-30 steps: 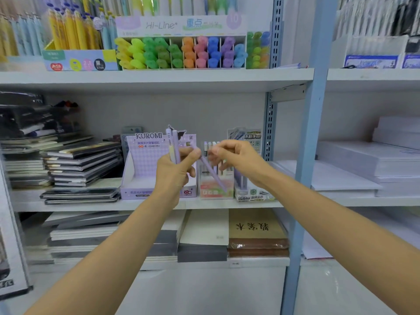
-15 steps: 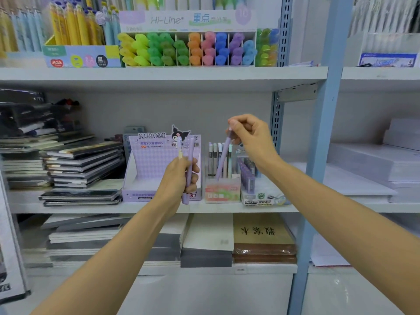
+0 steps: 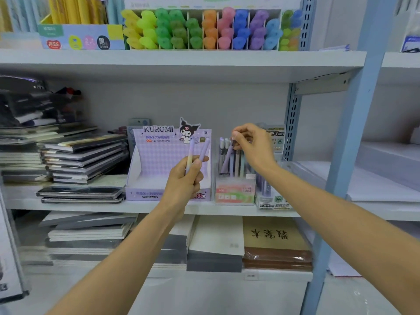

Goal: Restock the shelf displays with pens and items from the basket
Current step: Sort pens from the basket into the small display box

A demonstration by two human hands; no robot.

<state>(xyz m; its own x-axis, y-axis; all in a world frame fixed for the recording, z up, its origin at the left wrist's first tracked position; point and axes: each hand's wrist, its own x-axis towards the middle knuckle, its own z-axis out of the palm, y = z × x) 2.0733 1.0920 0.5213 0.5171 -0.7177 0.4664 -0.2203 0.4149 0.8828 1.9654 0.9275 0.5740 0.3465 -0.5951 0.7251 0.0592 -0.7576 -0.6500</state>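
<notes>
Left hand (image 3: 184, 181) grip holds two slim lilac plastic pens (image 3: 203, 152) before purple Kuromi cardboard box (image 3: 156, 160); right hand (image 3: 253, 145) grip pinches another lilac pen (image 3: 227, 160), tilted inside clear plastic pen holder (image 3: 235, 195).

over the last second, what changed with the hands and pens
The right hand drew one purple pen away from the left hand, carried it right and lowered its tip into the clear pen holder, still pinching it. The left hand keeps gripping two pens before the Kuromi box.
</notes>
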